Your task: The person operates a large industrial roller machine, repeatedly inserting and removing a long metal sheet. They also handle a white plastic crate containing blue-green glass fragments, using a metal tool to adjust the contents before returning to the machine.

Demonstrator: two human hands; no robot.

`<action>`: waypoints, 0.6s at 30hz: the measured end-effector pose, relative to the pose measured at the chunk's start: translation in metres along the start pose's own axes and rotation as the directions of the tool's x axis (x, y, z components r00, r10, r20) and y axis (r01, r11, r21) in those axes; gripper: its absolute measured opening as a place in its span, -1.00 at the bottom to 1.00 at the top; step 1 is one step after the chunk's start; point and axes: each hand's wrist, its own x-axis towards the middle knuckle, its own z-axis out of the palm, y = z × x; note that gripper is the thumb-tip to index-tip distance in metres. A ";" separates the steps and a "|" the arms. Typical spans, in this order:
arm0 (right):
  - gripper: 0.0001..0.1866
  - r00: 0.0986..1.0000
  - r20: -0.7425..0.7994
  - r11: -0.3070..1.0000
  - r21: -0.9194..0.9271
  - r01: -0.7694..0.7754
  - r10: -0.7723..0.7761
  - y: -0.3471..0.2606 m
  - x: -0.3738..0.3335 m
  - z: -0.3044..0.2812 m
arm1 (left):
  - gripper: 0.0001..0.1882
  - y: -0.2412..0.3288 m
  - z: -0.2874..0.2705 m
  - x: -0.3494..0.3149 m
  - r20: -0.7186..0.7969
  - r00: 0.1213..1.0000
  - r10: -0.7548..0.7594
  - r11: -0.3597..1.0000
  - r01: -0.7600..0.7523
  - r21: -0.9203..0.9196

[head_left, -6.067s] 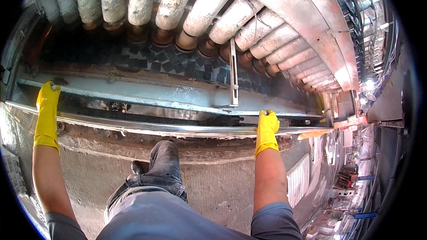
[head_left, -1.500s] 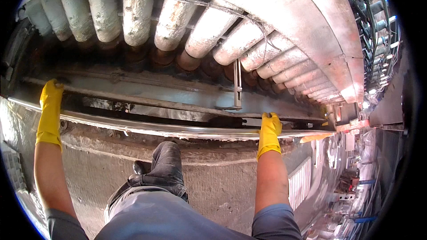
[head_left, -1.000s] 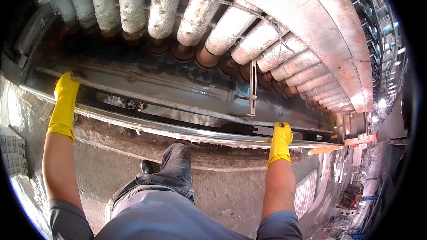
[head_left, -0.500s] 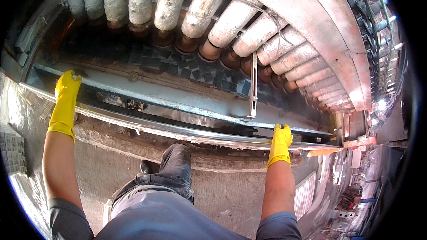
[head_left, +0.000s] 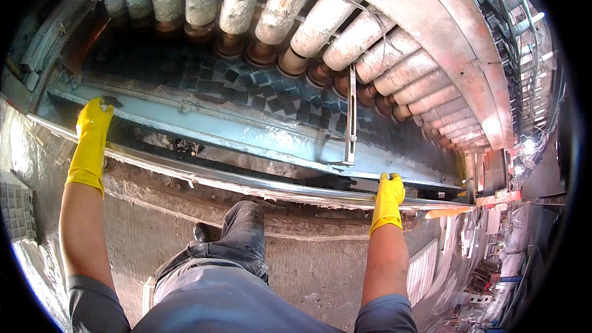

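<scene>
Yellow rubber gloves cover both my hands. My left hand is closed on the upper edge of a long, wet, grey-blue panel at the left. Farther right, my right hand is closed at the same panel's near edge, its fingertips curled over. The glove hides exactly what lies inside each grip. A shiny metal rail runs along the near side, passing under both wrists. Between the hands, a slotted metal bracket stands over the panel.
Behind the panel lie several small dark square tiles on a wet surface. Thick, crusted cylinders hang over them from a pale curved beam. A concrete floor lies below. A light crate sits far left.
The cylinders and beam have shifted slightly away. The panel looks broader, brighter and bluer, and more tiles show behind it. My hands stay almost in place.
</scene>
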 end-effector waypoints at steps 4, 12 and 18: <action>-0.51 1.000 -0.008 1.000 0.004 -0.003 0.003 0.012 -0.007 -0.001 | -0.45 -0.006 0.001 -0.011 0.006 1.000 -0.002 1.000 0.002 -0.008; -0.50 1.000 -0.013 1.000 0.000 0.011 -0.011 0.033 -0.025 -0.005 | -0.44 -0.028 0.002 -0.031 -0.016 1.000 0.008 1.000 -0.008 -0.007; -0.51 1.000 0.005 1.000 0.005 -0.001 0.001 0.041 -0.039 -0.013 | -0.45 -0.038 -0.001 -0.046 -0.032 0.999 0.017 1.000 -0.017 -0.005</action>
